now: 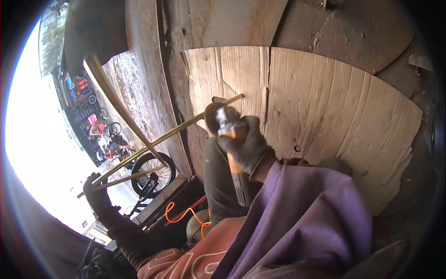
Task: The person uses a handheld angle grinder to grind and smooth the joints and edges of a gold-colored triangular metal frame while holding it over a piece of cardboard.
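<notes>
My right hand [245,144], in a grey glove below a purple sleeve, is closed around the orange and grey body of an angle grinder [233,172]. The grinder's head and dark disc [212,117] sit against a thin yellow metal bar [176,131] that runs diagonally from lower left to upper right. My left hand [97,191], in a dark glove, grips the lower left end of that bar, together with a second short bar [134,176]. A wider pale bar [116,104] crosses them and rises to the upper left.
Large brown cardboard sheets [334,116] lie behind the grinder. An orange cable [183,215] loops below. A bicycle wheel [152,174] stands near the bars. Bright daylight and a street with parked bikes [109,139] fill the left.
</notes>
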Demonstrator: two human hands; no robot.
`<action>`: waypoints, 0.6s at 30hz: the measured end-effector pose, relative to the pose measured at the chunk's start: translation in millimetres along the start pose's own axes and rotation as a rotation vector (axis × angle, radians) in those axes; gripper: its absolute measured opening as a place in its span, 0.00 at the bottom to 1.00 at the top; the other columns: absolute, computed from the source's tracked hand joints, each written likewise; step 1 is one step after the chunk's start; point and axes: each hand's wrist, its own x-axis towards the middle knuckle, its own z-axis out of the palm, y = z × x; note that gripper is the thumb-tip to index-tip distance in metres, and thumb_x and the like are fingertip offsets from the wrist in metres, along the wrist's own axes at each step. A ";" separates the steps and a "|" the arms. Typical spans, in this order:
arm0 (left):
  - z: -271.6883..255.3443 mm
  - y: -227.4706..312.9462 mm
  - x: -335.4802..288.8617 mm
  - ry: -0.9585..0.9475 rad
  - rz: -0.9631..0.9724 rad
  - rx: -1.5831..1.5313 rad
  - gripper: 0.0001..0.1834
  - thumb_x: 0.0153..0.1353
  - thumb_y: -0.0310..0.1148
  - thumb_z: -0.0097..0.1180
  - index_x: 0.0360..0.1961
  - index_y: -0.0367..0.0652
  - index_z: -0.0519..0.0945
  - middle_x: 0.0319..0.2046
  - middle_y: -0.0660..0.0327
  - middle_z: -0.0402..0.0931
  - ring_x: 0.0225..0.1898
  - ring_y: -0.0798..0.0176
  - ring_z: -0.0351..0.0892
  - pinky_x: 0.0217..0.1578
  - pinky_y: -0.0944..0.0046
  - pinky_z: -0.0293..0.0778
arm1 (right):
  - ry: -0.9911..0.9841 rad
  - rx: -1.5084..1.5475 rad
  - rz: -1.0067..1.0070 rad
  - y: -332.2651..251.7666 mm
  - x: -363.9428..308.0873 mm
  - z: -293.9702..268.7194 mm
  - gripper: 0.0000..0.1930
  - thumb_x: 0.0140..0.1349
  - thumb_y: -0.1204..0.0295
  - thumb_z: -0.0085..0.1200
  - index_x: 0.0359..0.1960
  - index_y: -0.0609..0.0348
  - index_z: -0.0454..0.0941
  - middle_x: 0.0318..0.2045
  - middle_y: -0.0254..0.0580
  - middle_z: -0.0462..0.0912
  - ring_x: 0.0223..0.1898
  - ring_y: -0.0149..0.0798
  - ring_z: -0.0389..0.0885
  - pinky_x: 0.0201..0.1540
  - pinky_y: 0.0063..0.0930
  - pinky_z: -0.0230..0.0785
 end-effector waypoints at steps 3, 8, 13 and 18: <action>0.9 -6.6 8.0 -0.060 0.081 0.166 0.08 0.64 0.20 0.52 0.44 0.31 0.73 0.48 0.52 0.75 0.49 0.56 0.78 0.51 0.58 0.79 | 0.103 0.068 0.038 -7.7 12.0 -12.2 0.34 0.51 0.65 0.72 0.52 0.54 0.59 0.43 0.44 0.77 0.42 0.34 0.79 0.46 0.35 0.75; 10.0 -6.5 13.4 -0.078 0.264 0.388 0.04 0.63 0.22 0.55 0.36 0.30 0.77 0.40 0.54 0.79 0.45 0.59 0.80 0.45 0.62 0.78 | 0.146 0.061 -0.018 1.2 3.9 -2.9 0.33 0.51 0.65 0.72 0.51 0.55 0.60 0.42 0.44 0.77 0.41 0.34 0.79 0.43 0.34 0.76; 2.5 -17.4 19.2 -0.056 0.293 0.286 0.13 0.66 0.25 0.54 0.49 0.29 0.72 0.54 0.46 0.72 0.53 0.51 0.77 0.54 0.54 0.77 | 0.216 0.201 0.029 12.8 10.4 -1.9 0.32 0.50 0.66 0.71 0.50 0.56 0.61 0.41 0.43 0.77 0.39 0.33 0.79 0.41 0.33 0.76; 4.7 -6.5 20.7 -0.035 0.259 0.279 0.15 0.69 0.23 0.51 0.53 0.30 0.66 0.60 0.41 0.64 0.57 0.46 0.74 0.60 0.44 0.74 | 0.098 0.006 0.063 26.9 0.4 0.5 0.33 0.50 0.66 0.71 0.52 0.56 0.61 0.42 0.44 0.77 0.42 0.32 0.78 0.46 0.32 0.74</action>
